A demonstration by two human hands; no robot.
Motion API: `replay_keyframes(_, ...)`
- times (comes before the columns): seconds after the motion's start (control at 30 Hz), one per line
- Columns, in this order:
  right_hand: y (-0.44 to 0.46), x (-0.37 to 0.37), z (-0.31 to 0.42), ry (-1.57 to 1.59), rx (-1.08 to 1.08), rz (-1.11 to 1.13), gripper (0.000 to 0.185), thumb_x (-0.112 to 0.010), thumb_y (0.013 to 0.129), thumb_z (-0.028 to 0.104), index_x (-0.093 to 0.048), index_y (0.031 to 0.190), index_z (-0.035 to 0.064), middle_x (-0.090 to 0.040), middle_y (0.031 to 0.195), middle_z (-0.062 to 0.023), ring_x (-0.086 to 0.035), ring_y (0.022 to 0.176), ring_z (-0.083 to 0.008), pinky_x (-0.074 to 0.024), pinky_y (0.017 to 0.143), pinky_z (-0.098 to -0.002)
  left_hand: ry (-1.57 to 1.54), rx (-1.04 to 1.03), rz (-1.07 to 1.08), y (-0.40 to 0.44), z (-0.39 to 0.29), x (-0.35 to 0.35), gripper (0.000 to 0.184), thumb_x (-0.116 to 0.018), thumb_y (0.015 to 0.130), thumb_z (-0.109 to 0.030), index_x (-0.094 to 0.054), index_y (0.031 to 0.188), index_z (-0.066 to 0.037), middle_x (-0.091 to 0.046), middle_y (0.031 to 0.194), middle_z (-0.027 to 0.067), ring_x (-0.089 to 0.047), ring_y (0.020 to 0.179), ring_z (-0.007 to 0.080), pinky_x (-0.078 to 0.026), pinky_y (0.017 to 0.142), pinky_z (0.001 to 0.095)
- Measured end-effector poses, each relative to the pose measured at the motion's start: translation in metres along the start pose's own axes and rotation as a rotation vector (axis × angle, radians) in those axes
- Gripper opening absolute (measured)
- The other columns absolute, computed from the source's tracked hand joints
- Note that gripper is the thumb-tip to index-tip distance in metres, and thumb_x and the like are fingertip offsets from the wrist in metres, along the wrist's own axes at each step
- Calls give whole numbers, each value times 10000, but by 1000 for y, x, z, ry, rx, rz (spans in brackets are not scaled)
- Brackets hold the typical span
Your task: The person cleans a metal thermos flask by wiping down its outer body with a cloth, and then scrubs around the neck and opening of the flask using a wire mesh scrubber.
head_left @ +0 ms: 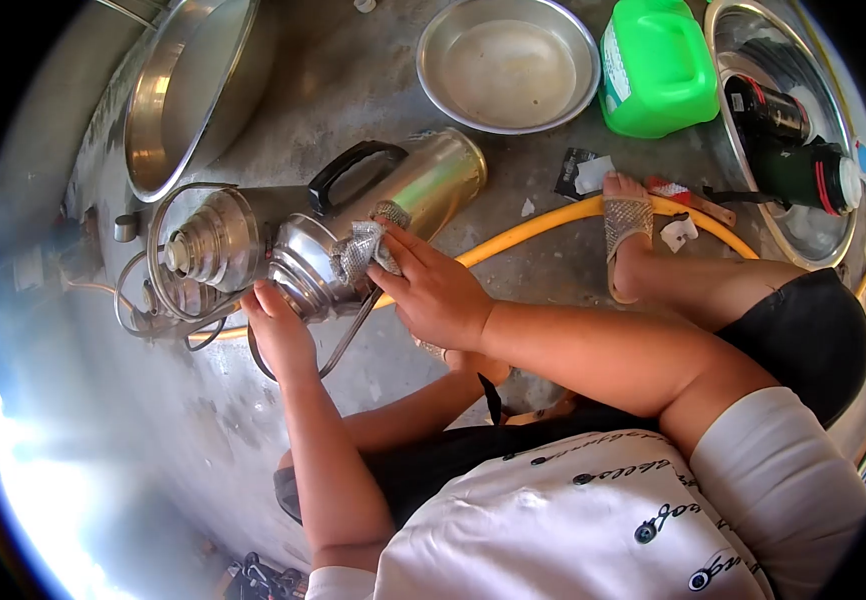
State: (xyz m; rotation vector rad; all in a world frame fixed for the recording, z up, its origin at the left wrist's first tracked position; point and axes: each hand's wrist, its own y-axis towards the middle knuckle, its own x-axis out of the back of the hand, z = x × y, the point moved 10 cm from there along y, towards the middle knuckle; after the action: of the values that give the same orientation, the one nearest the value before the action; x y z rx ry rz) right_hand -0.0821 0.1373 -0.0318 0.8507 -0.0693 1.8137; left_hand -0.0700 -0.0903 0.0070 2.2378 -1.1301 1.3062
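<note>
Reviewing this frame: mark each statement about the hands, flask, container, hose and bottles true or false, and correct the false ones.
1. The right hand holds a silvery mesh scrubber. True.
2. The left hand holds the green container. False: the left hand is at the metal flask.
3. The hose is blue. False: it is orange-yellow.
4. Two dark bottles rest in the right-hand metal basin. True.

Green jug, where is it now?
Head view, upper right: the green jug sits between the round metal basin and the basin holding dark bottles.
</note>
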Motion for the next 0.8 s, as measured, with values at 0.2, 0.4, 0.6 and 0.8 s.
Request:
replay_keyframes(0.2,9,15,-36,-10,-142,47,383,-545,811,68,-566,1194,58,-447,1373,-257,-398,1334,-375,-390,1064,-422,-50,18,-38,1,3,-1,597,-312,997,-479,-456,1286,23,-567,1213,262,-535,1113,420,-399,938,435)
replay_keyframes(0.4,11,13,-20,-17,9,-76,370,-585,795,83,-566,1159,20,-478,1330,-265,-440,1278,-403,-423,1028,-424,-96,59,4,4,19,-4,611,-300,1001,-477,-413,1338,21,-548,1258,252,-531,1136,420,-398,963,421)
replay_keyframes(0.6,25,17,10,311,-17,-88,427,-674,832,234,-565,1186,21,-449,1353,-239,-444,1257,-405,-394,1042,-433,-265,128,2,3,26,-7,599,-321,1006,-462,-398,1362,13,-540,1280,229,-527,1158,361,-394,980,406)
replay_keyframes(0.8,33,11,-22,300,73,-192,379,-639,882,211,-588,1229,65,-439,1393,-196,-422,1279,-402,-366,1059,-435,37,82,1,-5,-1,2,585,-311,1011,-469,-422,1328,10,-561,1232,249,-535,1124,384,-401,942,429)
